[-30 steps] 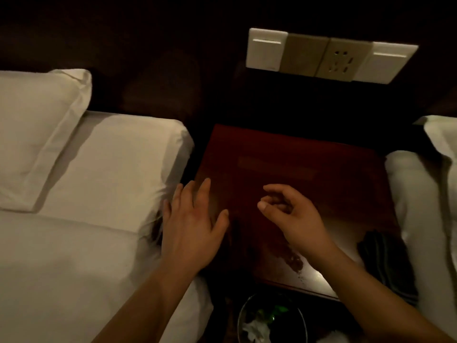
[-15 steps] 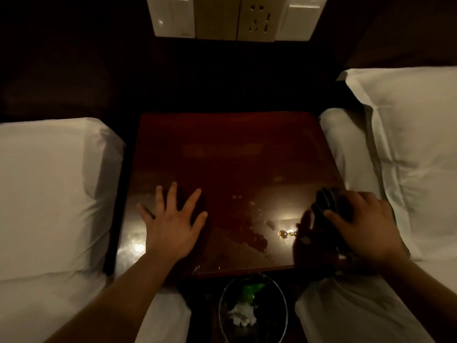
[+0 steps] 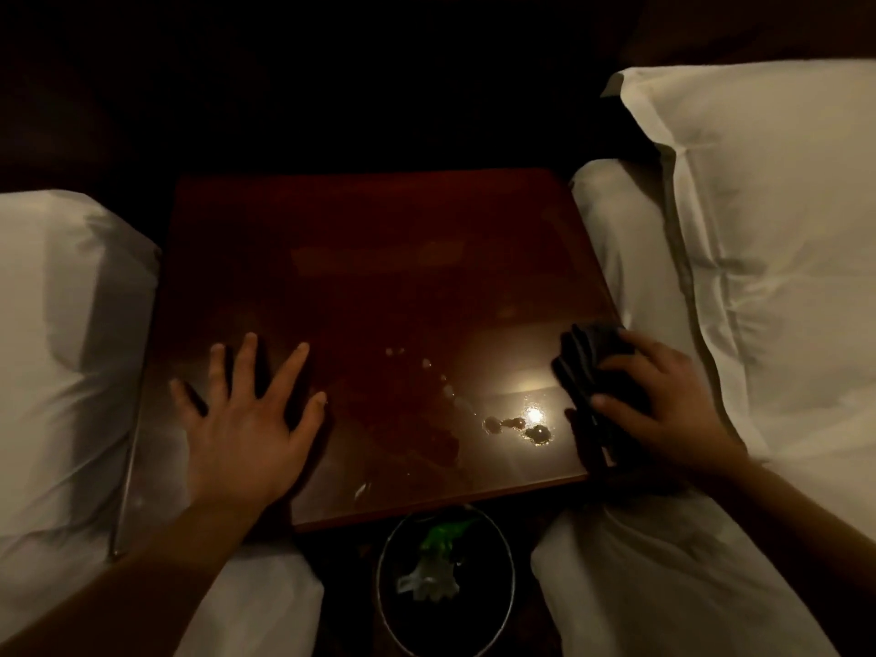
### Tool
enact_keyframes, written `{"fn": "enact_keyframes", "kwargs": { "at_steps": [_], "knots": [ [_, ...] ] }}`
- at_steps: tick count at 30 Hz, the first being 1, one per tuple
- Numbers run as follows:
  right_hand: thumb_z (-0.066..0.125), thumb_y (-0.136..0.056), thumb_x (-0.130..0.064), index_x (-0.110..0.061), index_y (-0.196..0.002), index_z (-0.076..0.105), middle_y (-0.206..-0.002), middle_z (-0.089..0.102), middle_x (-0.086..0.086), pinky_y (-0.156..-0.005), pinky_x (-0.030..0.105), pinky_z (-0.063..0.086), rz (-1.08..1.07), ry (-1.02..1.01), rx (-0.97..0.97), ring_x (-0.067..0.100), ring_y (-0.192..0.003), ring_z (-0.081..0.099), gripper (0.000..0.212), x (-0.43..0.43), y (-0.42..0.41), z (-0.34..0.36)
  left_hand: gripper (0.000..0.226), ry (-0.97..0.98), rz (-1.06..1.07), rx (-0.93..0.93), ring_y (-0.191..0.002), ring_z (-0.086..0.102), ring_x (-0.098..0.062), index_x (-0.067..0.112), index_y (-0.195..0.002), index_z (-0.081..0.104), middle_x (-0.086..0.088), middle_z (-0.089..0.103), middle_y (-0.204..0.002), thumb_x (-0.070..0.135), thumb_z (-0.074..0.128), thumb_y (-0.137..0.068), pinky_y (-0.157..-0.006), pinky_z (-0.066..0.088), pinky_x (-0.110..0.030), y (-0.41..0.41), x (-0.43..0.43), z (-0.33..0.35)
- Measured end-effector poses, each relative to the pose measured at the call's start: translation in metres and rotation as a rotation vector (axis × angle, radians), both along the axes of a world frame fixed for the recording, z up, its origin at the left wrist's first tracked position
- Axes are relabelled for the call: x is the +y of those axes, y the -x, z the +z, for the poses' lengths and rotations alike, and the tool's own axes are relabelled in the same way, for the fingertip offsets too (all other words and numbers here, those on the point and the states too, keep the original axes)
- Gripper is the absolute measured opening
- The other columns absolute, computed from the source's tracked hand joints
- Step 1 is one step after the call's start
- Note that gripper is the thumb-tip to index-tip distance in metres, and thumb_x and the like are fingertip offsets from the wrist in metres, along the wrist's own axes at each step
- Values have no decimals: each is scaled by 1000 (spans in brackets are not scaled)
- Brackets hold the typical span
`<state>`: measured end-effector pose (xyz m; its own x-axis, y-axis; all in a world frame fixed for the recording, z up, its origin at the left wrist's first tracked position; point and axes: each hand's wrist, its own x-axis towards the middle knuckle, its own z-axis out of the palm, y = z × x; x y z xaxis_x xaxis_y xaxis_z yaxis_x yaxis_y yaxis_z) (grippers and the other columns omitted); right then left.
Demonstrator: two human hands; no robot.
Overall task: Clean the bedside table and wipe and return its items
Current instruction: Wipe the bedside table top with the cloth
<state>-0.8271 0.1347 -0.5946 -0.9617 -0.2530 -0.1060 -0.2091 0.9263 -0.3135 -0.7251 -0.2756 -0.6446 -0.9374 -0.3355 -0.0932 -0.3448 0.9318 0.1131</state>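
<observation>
Two hands on bedside table [image 3: 379,258], right hand [image 3: 663,410] apparently gripping dark cloth [image 3: 588,358]

Dim hotel room, non-task stuff only.
White bed [image 3: 71,372] at 9 o'clock, second white bed [image 3: 663,585] at 4 o'clock, pillow [image 3: 768,239] on it at 2 o'clock. Round waste bin [image 3: 509,604] at 6 o'clock, green and white trash inside.

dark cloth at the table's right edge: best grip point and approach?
Grip the bunched top folds of the dark cloth, coming from above. It lies crumpled at the right edge of the bedside table, so raised folds give purchase. The right hand already rests on it this way; the left hand lies flat on the tabletop.
</observation>
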Motion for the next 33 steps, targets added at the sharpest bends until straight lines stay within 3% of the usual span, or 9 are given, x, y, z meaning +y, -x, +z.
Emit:
{"fn": "enact_keyframes", "kwargs": {
  "at_steps": [3, 8, 11, 14, 16, 18, 22, 29, 33],
  "knots": [
    [80, -80, -27, -13, -129, 59, -153, 40, 12, -102, 50, 42, 12, 10, 22, 37, -126, 47, 55, -2, -12, -20, 64, 7, 7, 16, -153, 7, -33, 50, -151, 23, -7, 18, -165, 71, 21, -90, -116, 7, -68, 0, -2, -3],
    [69, -86, -9, -1, -110, 66, -131, 62, 17, -85, 44, 49, -32, 54, 211, 40, -102, 59, 25, -8, -32, -30, 64, 24, -2, 28, -152, 9, -34, 49, -151, 24, -7, 20, -164, 72, 20, -91, -116, 8, -68, -1, -3, -7],
    [62, -86, -19, -6, -113, 66, -135, 60, 13, -95, 38, 43, 41, 130, 170, 39, -112, 58, 31, -15, -64, -36, 64, 33, -2, 44, -152, 10, -34, 49, -151, 24, -7, 22, -163, 72, 19, -91, -115, 9, -69, -1, -4, -11],
    [35, -100, -47, -25, -145, 42, -161, 28, 1, -115, 45, 22, 262, -40, 154, 34, -147, 24, 51, -25, -83, -46, 64, 39, -3, 57, -152, 11, -34, 49, -151, 24, -8, 23, -162, 72, 20, -91, -115, 9, -68, -1, -6, -13],
    [23, -103, -50, -29, -151, 32, -165, 17, 0, -120, 47, 13, 352, -96, 176, 32, -151, 11, 53, -26, -68, -51, 63, 49, -7, 54, -152, 11, -34, 50, -151, 23, -7, 23, -162, 72, 20, -92, -115, 8, -67, 0, -6, -14],
    [28, -104, -45, -24, -150, 36, -162, 24, 7, -120, 51, 18, 331, -146, 195, 36, -150, 16, 51, -32, -38, -51, 63, 43, -2, 53, -152, 11, -33, 50, -150, 23, -7, 22, -163, 72, 21, -92, -115, 8, -67, -1, -6, -14],
    [51, -100, -28, -15, -136, 57, -150, 46, 14, -101, 50, 38, 15, -156, 225, 40, -128, 42, 40, -60, 11, -42, 63, 39, 1, 55, -152, 11, -33, 49, -150, 25, -8, 23, -163, 71, 21, -91, -116, 9, -68, -1, -3, -10],
    [29, -103, -44, -17, -136, 54, -152, 44, 10, -84, 44, 47, 329, -37, 209, 32, -120, 46, 50, -68, -88, -51, 62, 42, -2, 50, -152, 12, -34, 50, -150, 25, -7, 23, -162, 70, 23, -91, -115, 10, -68, -2, -4, -12],
    [43, -101, -35, -13, -133, 61, -147, 49, 17, -81, 45, 45, 100, -190, 299, 42, -108, 50, 43, -81, -11, -40, 62, 38, -3, 50, -152, 10, -33, 51, -150, 22, -6, 20, -163, 72, 19, -92, -116, 9, -68, -1, -5, -14]
  ]
}}
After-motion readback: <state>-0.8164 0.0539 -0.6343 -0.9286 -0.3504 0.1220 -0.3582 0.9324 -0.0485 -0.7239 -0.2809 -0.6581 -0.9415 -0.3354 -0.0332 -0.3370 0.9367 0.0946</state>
